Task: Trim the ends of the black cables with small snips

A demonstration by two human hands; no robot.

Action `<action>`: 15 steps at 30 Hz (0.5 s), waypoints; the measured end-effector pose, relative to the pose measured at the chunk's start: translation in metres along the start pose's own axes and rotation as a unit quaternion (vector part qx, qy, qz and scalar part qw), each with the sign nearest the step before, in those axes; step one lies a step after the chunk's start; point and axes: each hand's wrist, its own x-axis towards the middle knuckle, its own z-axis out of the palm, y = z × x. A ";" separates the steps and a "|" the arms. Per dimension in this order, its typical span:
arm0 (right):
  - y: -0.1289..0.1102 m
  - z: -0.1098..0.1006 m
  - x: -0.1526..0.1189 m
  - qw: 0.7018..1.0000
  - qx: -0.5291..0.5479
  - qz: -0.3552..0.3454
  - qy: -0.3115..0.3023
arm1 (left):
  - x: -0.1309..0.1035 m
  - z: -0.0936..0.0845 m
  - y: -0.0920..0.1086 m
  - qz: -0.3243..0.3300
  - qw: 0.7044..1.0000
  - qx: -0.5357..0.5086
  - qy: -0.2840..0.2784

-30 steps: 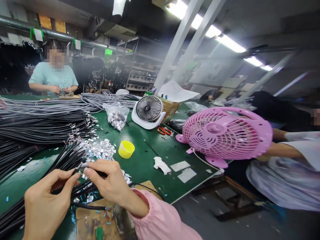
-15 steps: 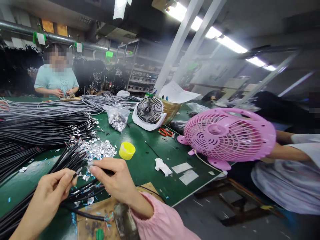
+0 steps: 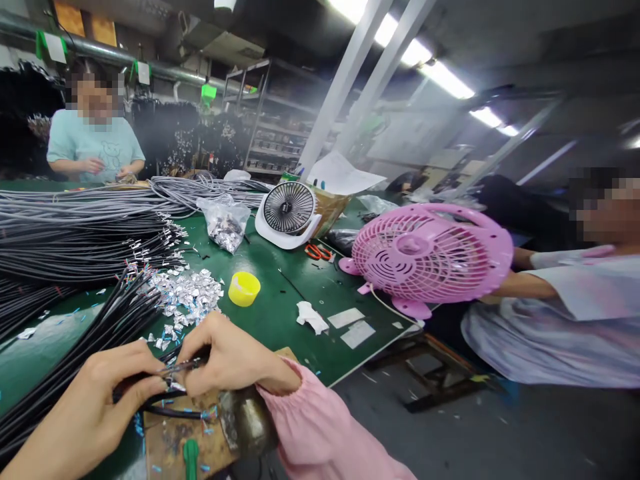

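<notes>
Bench (image 3: 270, 337): 1. Wearer: 1 left hand (image 3: 107, 393), 1 right hand (image 3: 227, 353); total 2. Fans: 1 white fan (image 3: 289, 208), 1 pink fan (image 3: 430, 255); total 2. Yellow ring (image 3: 245, 293): 1. Orange-handled scissors (image 3: 320, 252): 1 pair. Clear bag (image 3: 225, 223): 1. Flat pale rectangles (image 3: 358, 335): 2. Slanted white posts (image 3: 345, 81): 2. Co-workers (image 3: 96, 143): at least 2. Black cables (image 3: 107, 327), foil scraps (image 3: 194, 293): overlapping, too many to count.

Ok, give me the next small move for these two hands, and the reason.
Probably hold the left hand steady and ease the right hand slightly away along the thin dark strand: it runs from the left fingertips into the right hand's grasp, while loose foil scraps lie just beyond. The strand's exact end is too small to tell.
</notes>
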 end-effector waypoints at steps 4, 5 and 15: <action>0.000 0.004 0.008 0.998 0.004 -0.021 0.055 | -0.005 -0.004 -0.007 -0.067 0.997 -0.016 0.037; -0.002 0.005 0.010 0.995 -0.007 -0.056 0.084 | -0.005 -0.004 -0.008 -0.089 0.995 -0.024 0.047; 0.015 0.022 0.007 0.957 -0.121 -0.196 0.175 | -0.005 0.004 -0.001 -0.244 0.953 -0.179 0.015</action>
